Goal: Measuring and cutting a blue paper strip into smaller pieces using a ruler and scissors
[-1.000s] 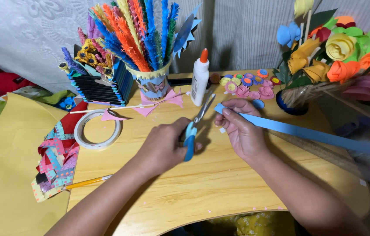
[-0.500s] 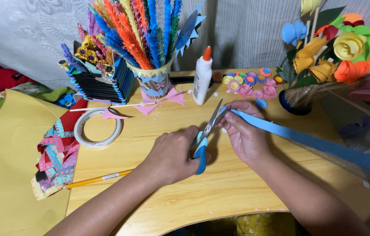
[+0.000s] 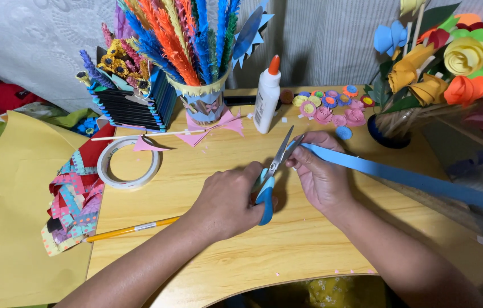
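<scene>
— What's that blue thing across the table?

— A long, flat strip of blue paper (image 3: 401, 174). It runs from the middle of the frame out to the right edge, lifted a little above the wooden table (image 3: 207, 274). Its near end sits right at the blades of the scissors (image 3: 272, 171).

— Who's got hold of it?

— The right hand (image 3: 321, 177), fingers curled and pinching the strip's end just beside the blade tips.

— And the other one?

— The left hand (image 3: 224, 199) is closed through the blue scissor handles, blades parted slightly, pointing to the upper right.

— Anything close by?

— A glue bottle (image 3: 266, 97) stands just above, a tape roll (image 3: 128, 162) lies to the left, and a yellow pencil (image 3: 133, 229) below it.
</scene>
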